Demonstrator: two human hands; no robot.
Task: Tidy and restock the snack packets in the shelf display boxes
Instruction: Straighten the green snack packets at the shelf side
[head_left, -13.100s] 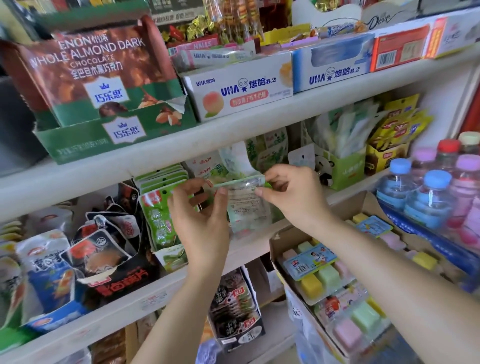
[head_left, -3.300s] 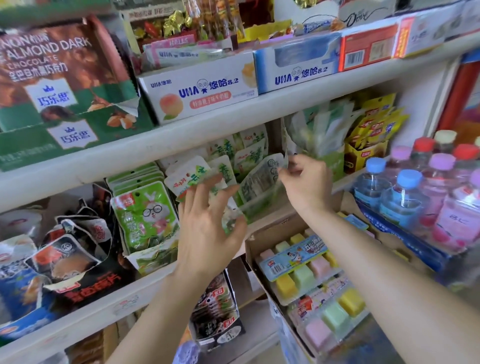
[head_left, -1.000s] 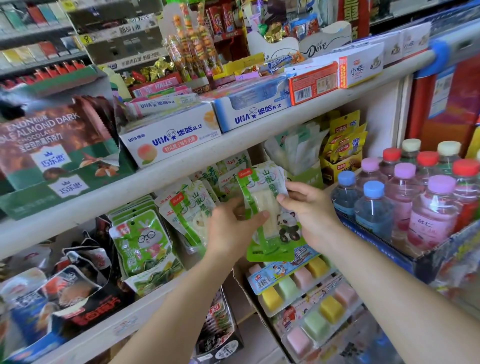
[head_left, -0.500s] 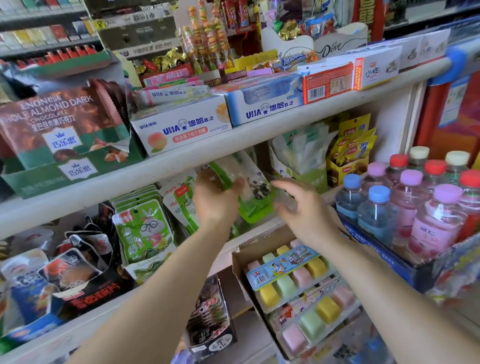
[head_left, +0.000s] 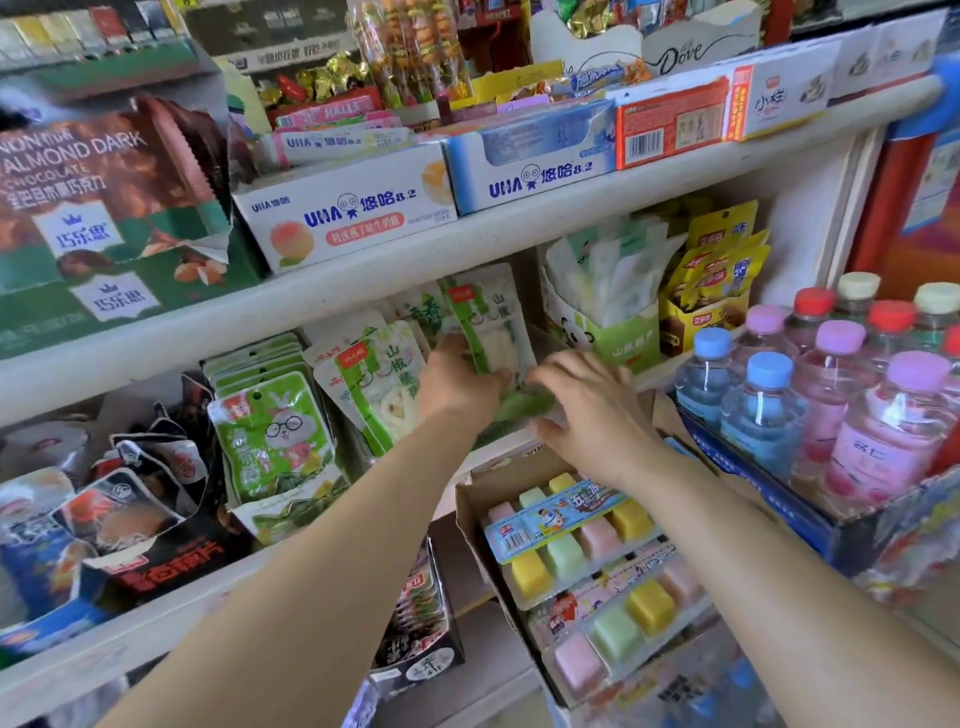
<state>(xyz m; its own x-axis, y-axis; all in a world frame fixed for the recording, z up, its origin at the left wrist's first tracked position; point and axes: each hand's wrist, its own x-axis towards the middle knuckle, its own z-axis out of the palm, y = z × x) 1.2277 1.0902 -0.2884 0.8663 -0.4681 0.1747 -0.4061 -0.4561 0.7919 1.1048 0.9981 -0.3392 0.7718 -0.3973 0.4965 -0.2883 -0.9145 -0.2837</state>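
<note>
A green-and-white snack packet (head_left: 491, 322) stands upright in a low green display box (head_left: 519, 408) on the middle shelf. My left hand (head_left: 457, 387) grips that packet at its lower left edge. My right hand (head_left: 592, 410) lies over the front of the green box, fingers stretched towards the packet and thumb below the rim. More packets of the same kind (head_left: 384, 384) lean to the left of my left hand. My hands hide the box's lower part.
Green rabbit packets (head_left: 270, 436) stand at left and a panda-printed box of sachets (head_left: 613, 332) and yellow packets (head_left: 717, 280) at right. Bottles (head_left: 769, 405) fill a blue crate at far right. A carton of pastel candy trays (head_left: 566, 530) juts out below my hands. White UHA boxes (head_left: 353, 218) line the upper shelf.
The packet was held out in front of the shelf with both hands; it now stands upright in the green box. My right hand let go and dropped to the box front.
</note>
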